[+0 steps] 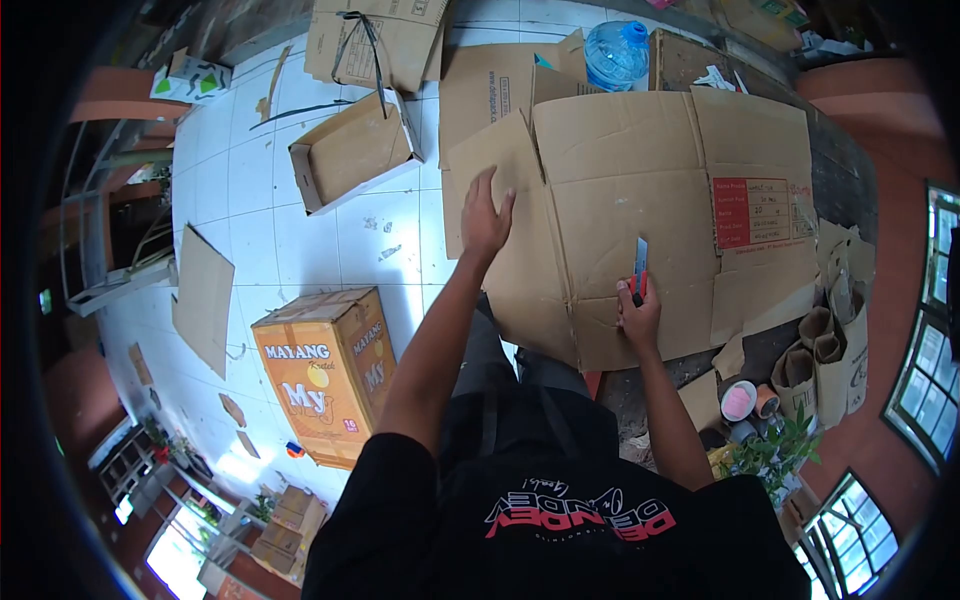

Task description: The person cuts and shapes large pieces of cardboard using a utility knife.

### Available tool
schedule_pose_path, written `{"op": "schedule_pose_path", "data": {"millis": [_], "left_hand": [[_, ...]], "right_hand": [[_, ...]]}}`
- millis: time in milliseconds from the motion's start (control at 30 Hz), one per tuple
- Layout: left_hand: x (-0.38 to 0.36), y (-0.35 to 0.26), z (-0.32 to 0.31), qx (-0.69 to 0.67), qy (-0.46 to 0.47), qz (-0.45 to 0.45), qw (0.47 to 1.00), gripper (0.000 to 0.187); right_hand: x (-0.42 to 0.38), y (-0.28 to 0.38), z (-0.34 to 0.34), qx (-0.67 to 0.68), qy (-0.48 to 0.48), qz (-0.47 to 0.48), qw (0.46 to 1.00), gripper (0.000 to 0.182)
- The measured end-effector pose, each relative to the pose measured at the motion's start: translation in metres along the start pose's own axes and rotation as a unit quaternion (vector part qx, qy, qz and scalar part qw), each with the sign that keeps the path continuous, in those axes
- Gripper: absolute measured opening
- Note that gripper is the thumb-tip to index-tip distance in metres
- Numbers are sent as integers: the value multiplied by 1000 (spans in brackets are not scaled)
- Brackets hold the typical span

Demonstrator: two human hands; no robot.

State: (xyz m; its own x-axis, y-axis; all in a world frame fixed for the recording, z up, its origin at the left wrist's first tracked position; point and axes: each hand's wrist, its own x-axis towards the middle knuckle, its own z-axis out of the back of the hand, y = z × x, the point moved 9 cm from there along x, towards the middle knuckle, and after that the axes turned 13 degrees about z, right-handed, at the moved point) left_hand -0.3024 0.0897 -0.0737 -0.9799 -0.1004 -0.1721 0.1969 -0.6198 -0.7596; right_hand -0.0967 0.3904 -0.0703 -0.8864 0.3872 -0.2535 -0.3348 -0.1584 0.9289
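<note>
In front of me lies a large flattened cardboard box (625,140), creased into panels, with a red and white printed label (765,212) on its right panel. My right hand (640,312) grips a red utility knife (641,262) whose blade points away from me over the middle panel. Above the left flap, my left hand (487,218) has its fingers stretched out and thumb apart, holding nothing.
An orange printed carton (310,375) stands on the white tiled floor to the left. Beyond it is a shallow open cardboard tray (355,150). A water jug (617,55) sits past the far edge. A potted plant (775,455) and rolled paper bags (810,355) are at right.
</note>
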Motion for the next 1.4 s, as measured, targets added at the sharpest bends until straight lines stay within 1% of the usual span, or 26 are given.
{"op": "schedule_pose_path", "data": {"millis": [33,100,200,300,333,433,467,567,667,767,800,867,900,967,1000,1100,1200,1300,1400], "left_hand": [[20,-11,-1,-10,-14,-32,999,56],[51,-43,-6,102,-40,-148,983,55],[90,-66,-23,205,-11,-288,935,49],[117,-61,-34,247,71,-279,925,35],[116,-66,-32,227,73,-302,923,35],[103,-57,-47,341,229,-267,872,36],[98,-57,-48,356,239,-294,855,42],[83,-72,-46,383,277,-349,809,47],[64,-67,-70,388,306,-325,806,48],[62,-59,-69,351,290,-276,846,42],[61,-59,-66,346,284,-271,852,41],[57,-58,-59,335,271,-260,864,39],[56,-56,-58,333,252,-278,865,37],[57,-52,-59,329,215,-319,863,34],[59,-50,-62,334,225,-314,860,34],[62,-50,-65,346,247,-299,855,33],[62,-52,-63,352,253,-289,854,33],[64,-51,-65,357,252,-285,853,32],[64,-51,-64,344,246,-286,860,32]], "right_hand": [[-2,0,0,7,3,-11,1000,14],[0,1,0,23,4,-29,999,16],[-2,4,1,15,-27,-53,998,18],[-5,5,3,17,-68,-85,994,20],[-5,5,3,19,-70,-93,993,20],[-5,3,6,25,-78,-110,991,23],[-4,2,7,25,-81,-114,990,23],[-7,0,8,29,-97,-125,987,25],[-5,7,5,23,-110,-131,985,25],[-7,1,5,-17,-128,-125,984,24],[-4,7,2,-34,-136,-118,983,24],[-7,18,-17,-103,-111,-119,981,35],[-8,31,-30,-138,-98,-120,978,44],[8,64,-70,-197,16,-25,980,52],[14,82,-91,-224,73,22,972,56],[34,123,-134,-311,137,24,940,54],[51,142,-156,-382,222,-29,897,56],[59,151,-167,-419,251,-38,872,51],[65,143,-175,-447,269,-35,853,43]]}}
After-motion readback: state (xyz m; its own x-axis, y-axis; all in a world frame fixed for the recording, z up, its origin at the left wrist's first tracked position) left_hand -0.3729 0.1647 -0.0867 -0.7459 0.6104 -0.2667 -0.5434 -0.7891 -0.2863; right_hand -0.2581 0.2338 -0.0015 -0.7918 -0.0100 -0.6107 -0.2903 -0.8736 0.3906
